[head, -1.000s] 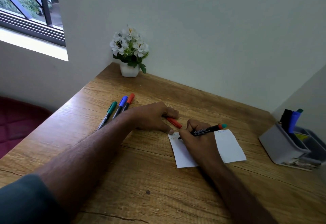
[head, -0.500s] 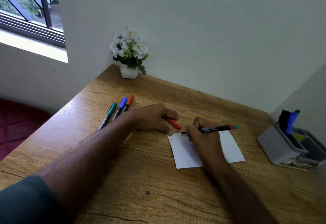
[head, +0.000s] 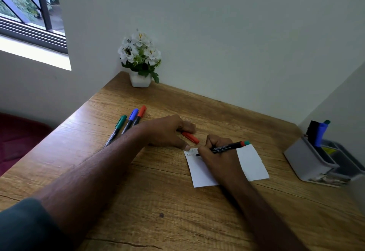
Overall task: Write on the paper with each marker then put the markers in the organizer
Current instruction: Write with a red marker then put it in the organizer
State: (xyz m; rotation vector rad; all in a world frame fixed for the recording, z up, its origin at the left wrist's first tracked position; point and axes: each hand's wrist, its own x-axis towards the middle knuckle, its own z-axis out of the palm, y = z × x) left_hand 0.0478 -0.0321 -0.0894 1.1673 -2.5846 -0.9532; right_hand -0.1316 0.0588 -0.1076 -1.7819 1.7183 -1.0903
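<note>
Standing in the grey organizer (head: 304, 161): blue marker (head: 320, 134); right hand (head: 219, 152) fingers grip black marker (head: 225, 148)

paper (head: 250, 161): white, flat, faint writing at its far left corner
black marker (head: 223, 148): uncapped, tip on the paper
three markers (head: 129, 121): capped, far left
organizer (head: 308, 163): grey, right

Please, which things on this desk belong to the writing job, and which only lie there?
Belong to the job:
paper
marker in the right hand
red cap by the left hand
three capped markers
organizer

Only lying there:
flower pot
</note>
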